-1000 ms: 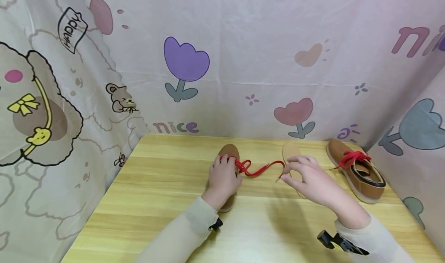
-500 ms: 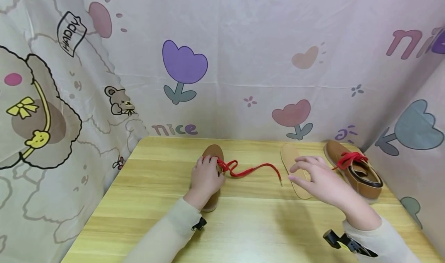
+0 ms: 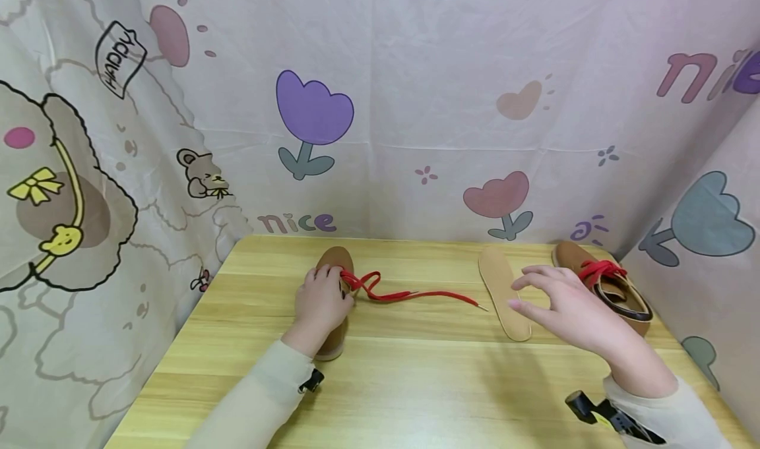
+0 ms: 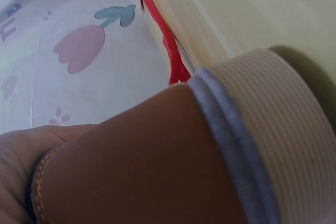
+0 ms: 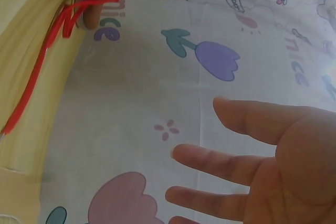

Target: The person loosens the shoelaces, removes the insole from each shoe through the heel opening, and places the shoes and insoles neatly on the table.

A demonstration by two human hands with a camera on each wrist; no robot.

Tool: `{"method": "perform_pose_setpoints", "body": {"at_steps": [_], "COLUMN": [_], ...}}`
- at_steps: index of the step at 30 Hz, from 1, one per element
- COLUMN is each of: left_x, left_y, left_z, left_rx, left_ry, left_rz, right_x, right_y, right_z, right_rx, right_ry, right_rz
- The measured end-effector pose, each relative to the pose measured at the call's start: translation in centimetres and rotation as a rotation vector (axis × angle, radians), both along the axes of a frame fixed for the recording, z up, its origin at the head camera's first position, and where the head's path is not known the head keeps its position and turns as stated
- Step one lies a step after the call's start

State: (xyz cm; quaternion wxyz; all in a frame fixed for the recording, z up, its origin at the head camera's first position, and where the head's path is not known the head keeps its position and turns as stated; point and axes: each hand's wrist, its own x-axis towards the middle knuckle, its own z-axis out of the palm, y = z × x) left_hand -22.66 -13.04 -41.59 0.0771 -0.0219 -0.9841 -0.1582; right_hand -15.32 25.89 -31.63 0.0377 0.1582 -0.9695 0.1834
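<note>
My left hand grips a brown shoe across its top, fingers curled over its far side. In the left wrist view the shoe's brown heel and ribbed pale sole fill the lower part. From the shoe a red shoelace trails right over the table, its tipped end lying free beside a tan insole. My right hand hovers to the right, over the insole's edge, thumb and fingers spread with nothing between them. The right wrist view shows those fingers relaxed and apart.
A second brown shoe, its red laces tied in a bow, stands at the table's right end, partly behind my right hand. Printed curtain surrounds the wooden table at the back and sides.
My left hand has moved left with the shoe, drawing the lace along. My right hand has let go of the lace end and shifted right; the lace now lies straighter on the table.
</note>
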Motion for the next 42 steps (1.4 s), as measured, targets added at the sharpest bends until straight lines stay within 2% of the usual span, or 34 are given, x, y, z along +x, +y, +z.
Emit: {"method": "perform_pose_setpoints", "body": {"at_steps": [9, 17, 24, 35, 42], "left_x": [-0.4, -0.7, -0.7, -0.9, -1.1], "left_y": [-2.9, -5.4, -7.2, -10.5, -12.0], "left_z": [0.1, 0.2, 0.7, 0.4, 0.4], "left_rx": [-0.019, -0.061, -0.071, -0.082, -0.063], "left_ry": [-0.027, -0.029, -0.048, -0.006, 0.0], "left_rz": [0.017, 0.005, 0.004, -0.039, -0.059], "right_x": [0.0, 0.0, 0.0, 0.1, -0.3], "right_y": [1.2, 2.1, 2.9, 4.5, 5.3], "right_z": [-0.1, 0.2, 0.1, 0.1, -0.1], "right_rx": [0.003, 0.007, -0.006, -0.025, -0.044], "right_ry": [-0.017, -0.042, -0.04, -0.009, -0.036], "right_rz": [-0.012, -0.034, -0.044, -0.037, -0.041]}}
